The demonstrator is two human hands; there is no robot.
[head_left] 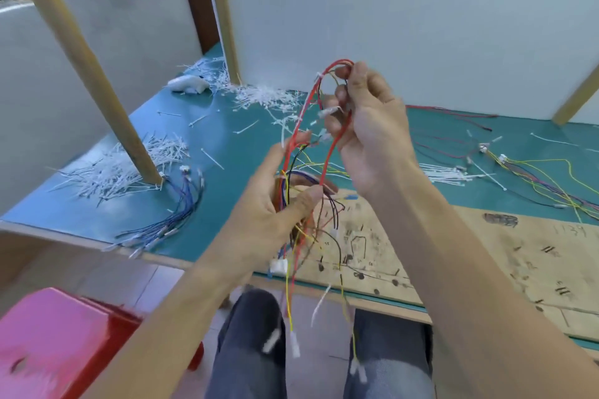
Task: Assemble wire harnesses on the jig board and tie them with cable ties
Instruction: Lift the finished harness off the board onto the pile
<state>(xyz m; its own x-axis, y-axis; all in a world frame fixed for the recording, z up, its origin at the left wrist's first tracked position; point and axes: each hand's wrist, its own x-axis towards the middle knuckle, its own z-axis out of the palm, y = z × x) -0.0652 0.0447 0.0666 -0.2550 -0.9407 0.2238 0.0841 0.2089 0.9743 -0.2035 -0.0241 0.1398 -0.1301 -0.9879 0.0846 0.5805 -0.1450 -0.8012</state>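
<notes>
A multi-coloured wire harness (293, 178) hangs in the air over the table's front edge, held by both hands. My left hand (278, 201) grips its bundled middle, thumb across the wires. Higher up, my right hand (369, 126) pinches the looped red wires (327, 70) at the top. Loose ends with white connectors (278, 266) dangle down over my lap. The wooden jig board (470, 256), marked with black lines and pegs, lies flat below and to the right of my hands. Heaps of white cable ties (107, 175) lie on the green table.
A blue wire bundle (175, 214) lies at the left near a slanted wooden post (97, 81). Yellow and dark wires (538, 178) spread at the right. More cable ties (265, 95) pile against the white back panel. A pink stool (58, 340) stands at lower left.
</notes>
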